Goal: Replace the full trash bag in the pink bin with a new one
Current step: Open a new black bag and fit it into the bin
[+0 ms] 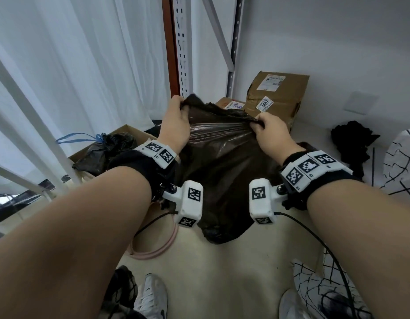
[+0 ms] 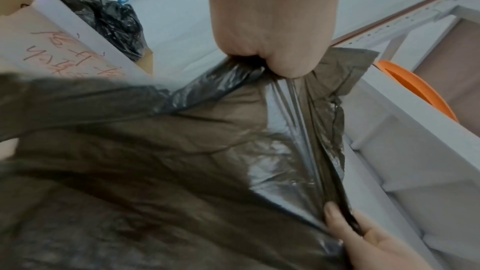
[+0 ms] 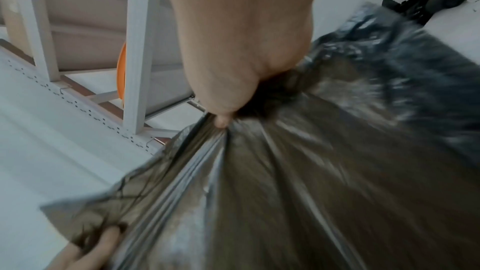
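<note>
L hand (image 1: 176, 120) & R hand (image 1: 271, 132) each clutch black trash bag (image 1: 222, 162) top edge, film taut between. Pink bin (image 1: 158, 247) mostly hidden under bag; only rim arc shows.

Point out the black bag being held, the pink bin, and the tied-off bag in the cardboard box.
black bag (image 1: 222, 162): head view, stretched front panel.
pink bin (image 1: 163, 246): head view, visible rim.
tied-off bag (image 1: 102, 150): head view, crumpled body.
</note>
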A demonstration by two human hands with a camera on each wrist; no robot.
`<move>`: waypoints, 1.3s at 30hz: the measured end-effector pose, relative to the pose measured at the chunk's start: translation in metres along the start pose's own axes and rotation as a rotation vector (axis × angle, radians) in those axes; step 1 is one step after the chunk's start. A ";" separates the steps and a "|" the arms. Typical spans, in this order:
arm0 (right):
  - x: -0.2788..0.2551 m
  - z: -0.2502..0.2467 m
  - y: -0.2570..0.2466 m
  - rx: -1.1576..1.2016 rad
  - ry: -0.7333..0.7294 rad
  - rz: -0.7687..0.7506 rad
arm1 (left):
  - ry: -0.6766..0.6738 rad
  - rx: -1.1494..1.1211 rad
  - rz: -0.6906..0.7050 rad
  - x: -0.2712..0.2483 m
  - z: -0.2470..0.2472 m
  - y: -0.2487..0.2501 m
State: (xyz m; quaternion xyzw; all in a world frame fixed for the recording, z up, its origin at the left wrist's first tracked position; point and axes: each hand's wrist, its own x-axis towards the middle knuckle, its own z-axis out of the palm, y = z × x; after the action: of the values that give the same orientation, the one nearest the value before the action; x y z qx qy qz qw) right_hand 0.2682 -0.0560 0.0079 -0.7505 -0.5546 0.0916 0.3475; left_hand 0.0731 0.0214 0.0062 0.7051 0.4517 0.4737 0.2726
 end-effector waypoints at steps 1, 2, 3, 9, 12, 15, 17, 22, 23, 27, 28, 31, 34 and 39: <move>-0.002 0.000 0.000 -0.021 0.020 0.008 | -0.012 0.019 0.020 0.000 0.000 0.001; -0.004 0.001 -0.001 -0.075 0.047 0.013 | -0.062 0.034 0.036 -0.002 -0.001 0.003; -0.007 0.000 -0.003 -0.150 0.083 0.018 | -0.159 0.063 0.050 -0.002 -0.002 0.002; -0.008 -0.010 -0.002 -0.208 0.078 -0.020 | -0.490 0.365 0.035 -0.004 -0.009 -0.018; -0.007 -0.003 0.010 -0.256 -0.196 -0.005 | -0.293 0.178 -0.134 -0.001 -0.015 -0.021; -0.006 0.003 0.013 -0.502 -0.081 0.089 | -0.153 0.009 -0.190 0.001 -0.018 -0.018; -0.005 0.005 0.008 -0.478 0.020 0.085 | -0.182 0.058 -0.106 -0.001 -0.015 -0.012; -0.010 0.008 -0.024 -0.181 -0.141 -0.215 | -0.391 0.211 0.206 -0.008 0.003 0.011; -0.011 0.012 -0.030 -0.209 -0.185 -0.252 | -0.420 0.199 0.253 -0.010 0.007 0.015; -0.011 0.017 -0.038 -0.390 -0.158 -0.278 | -0.536 0.339 0.267 -0.009 0.010 0.024; -0.011 0.015 -0.036 -0.420 -0.134 -0.261 | -0.575 0.443 0.249 -0.008 0.007 0.023; -0.011 0.006 -0.026 -0.478 -0.086 -0.177 | -0.688 0.690 0.169 -0.006 -0.009 0.015; -0.009 -0.006 -0.012 -0.475 -0.023 -0.020 | -0.677 0.691 0.012 -0.005 -0.023 0.005; -0.014 -0.013 0.004 -0.226 0.143 0.118 | -0.560 0.634 -0.131 -0.004 -0.031 -0.003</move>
State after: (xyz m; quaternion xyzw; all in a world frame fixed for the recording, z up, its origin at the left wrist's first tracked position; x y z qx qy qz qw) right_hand 0.2728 -0.0748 0.0117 -0.8207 -0.4903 -0.0049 0.2933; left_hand 0.0434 0.0180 0.0149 0.8253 0.5273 0.0835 0.1841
